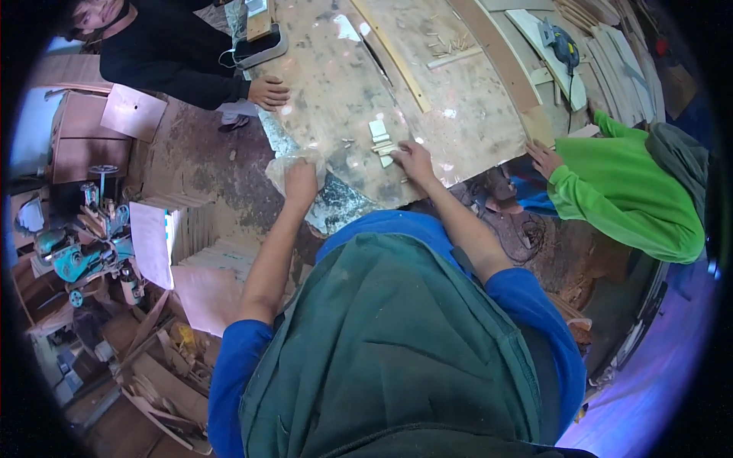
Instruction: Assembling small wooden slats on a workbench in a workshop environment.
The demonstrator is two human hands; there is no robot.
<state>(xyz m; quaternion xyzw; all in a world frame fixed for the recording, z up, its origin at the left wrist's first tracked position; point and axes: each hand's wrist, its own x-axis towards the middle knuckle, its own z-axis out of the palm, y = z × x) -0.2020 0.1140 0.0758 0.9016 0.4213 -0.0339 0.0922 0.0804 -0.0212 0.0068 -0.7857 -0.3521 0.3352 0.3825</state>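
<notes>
Just left of the right hand [414, 161], its grip curled, pinching or not I cannot tell, small pale wooden strips [382, 146] lie roughly crosswise, farther from the left hand [301, 182].

Exposure: moderate; bench [317, 69] at 12 o'clock fairly evenly lit, scattered with pale pinkish bright spots. Highlights: white panel [150, 240] at 9 o'clock, nearly washed out. Shade: clutter toward 8 o'clock, dim. Cast: violet-blue on the surface [649, 397] at 4 o'clock. Optics: fisheye; straight edges bowed, fine detail soft near rim, corners black.
</notes>
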